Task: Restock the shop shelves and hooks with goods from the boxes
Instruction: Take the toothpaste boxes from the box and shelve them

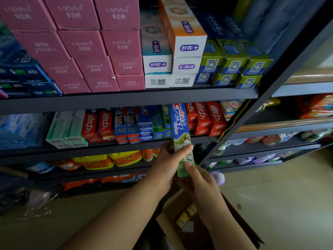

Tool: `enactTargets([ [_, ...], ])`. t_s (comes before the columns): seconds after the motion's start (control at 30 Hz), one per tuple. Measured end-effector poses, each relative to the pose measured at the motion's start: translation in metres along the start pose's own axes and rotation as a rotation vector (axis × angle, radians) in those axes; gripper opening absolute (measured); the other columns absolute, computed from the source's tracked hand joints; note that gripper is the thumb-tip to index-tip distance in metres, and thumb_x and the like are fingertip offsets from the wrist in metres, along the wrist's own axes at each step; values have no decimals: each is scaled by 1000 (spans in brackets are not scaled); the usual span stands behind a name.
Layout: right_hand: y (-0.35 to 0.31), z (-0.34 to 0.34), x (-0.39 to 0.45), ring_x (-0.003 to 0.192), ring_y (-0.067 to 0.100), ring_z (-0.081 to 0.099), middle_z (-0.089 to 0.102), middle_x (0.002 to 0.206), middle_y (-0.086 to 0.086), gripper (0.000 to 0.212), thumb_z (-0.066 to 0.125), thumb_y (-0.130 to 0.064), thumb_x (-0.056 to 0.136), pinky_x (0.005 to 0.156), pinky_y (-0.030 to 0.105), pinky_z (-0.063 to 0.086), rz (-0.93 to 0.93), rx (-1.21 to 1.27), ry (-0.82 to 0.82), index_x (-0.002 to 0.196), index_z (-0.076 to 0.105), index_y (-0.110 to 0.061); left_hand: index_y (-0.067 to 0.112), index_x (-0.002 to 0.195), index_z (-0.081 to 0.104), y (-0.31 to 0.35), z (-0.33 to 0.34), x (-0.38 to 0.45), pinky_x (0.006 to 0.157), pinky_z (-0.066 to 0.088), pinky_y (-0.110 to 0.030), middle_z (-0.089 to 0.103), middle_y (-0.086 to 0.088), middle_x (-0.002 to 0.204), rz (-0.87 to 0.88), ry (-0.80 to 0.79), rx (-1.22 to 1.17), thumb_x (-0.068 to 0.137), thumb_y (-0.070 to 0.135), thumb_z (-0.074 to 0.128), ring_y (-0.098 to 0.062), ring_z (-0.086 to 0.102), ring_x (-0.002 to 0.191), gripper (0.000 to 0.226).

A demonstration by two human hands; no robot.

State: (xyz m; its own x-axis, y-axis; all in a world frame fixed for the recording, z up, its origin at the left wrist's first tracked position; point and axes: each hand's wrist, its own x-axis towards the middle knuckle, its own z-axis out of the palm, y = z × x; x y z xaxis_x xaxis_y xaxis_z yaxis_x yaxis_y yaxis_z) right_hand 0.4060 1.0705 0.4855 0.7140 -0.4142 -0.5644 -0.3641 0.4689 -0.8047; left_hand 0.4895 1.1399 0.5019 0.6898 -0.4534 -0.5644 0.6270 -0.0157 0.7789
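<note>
Two hands on one toothpaste box

Head view: both forearms reach forward. The left hand (166, 162) wraps the long blue-and-green Crest toothpaste carton (182, 139) at mid-length; the right hand (200, 181) pinches its lower end. The carton stands nearly upright before the dark metal shelf (126, 98). An open brown cardboard box (173, 226) below is partly hidden by the arms.

Your left hand (168, 160) is raised in front of you, forearm bare and extended up from lower left, fingers curled around a box (181, 134). Your right hand (200, 179) sits just below and right of it, thumb pressed on the box's near end.
</note>
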Motion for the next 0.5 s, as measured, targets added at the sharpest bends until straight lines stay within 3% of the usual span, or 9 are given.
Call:
enactTargets([
  [0.07, -9, -3, 11, 85, 22, 68, 75, 86, 6, 21, 65, -29, 84, 76, 33, 53, -7, 30, 59, 94, 70, -12, 29, 119, 59, 6, 1, 8, 87, 52, -37, 69, 0, 112, 21, -48, 132, 80, 56, 59, -19, 65, 102, 48],
  [0.13, -18, -6, 24, 81, 22, 67, 74, 87, 8, 25, 68, -34, 83, 70, 33, 51, 22, 36, 95, 95, 68, -12, 26, 122, 58, 10, -6, 19, 86, 44, -30, 65, 1, 117, 88, 2, 285, 91, 61, 39, -21, 59, 111, 51],
  [0.23, -31, -10, 45, 70, 19, 63, 70, 76, 6, 27, 69, -39, 82, 71, 33, 49, 13, -12, 123, 87, 67, -12, 20, 133, 50, 16, -23, 44, 100, 41, -42, 50, -6, 137, 278, 169, 575, 102, 30, 39, -33, 49, 123, 35],
  [0.3, -37, -12, 58, 67, 18, 60, 68, 73, 7, 32, 69, -41, 82, 74, 35, 48, 5, -25, 130, 87, 67, -10, 16, 139, 44, 17, -32, 59, 106, 39, -44, 41, -6, 145, 380, 156, 823, 99, 13, 44, -34, 44, 128, 40],
  [0.4, -40, -13, 74, 65, 18, 59, 67, 75, 9, 37, 69, -43, 81, 73, 35, 50, 7, -19, 146, 90, 65, -7, 14, 146, 35, 16, -36, 76, 115, 27, -36, 26, -3, 156, 423, 92, 1017, 95, 4, 47, -26, 27, 142, 54],
  [0.5, -41, -12, 82, 65, 18, 59, 67, 79, 11, 33, 69, -37, 83, 70, 33, 51, 19, 39, 121, 90, 64, -5, 15, 150, 24, 13, -37, 86, 117, 20, -34, 12, -1, 160, 413, 59, 1149, 92, 4, 50, -28, 17, 145, 65],
])
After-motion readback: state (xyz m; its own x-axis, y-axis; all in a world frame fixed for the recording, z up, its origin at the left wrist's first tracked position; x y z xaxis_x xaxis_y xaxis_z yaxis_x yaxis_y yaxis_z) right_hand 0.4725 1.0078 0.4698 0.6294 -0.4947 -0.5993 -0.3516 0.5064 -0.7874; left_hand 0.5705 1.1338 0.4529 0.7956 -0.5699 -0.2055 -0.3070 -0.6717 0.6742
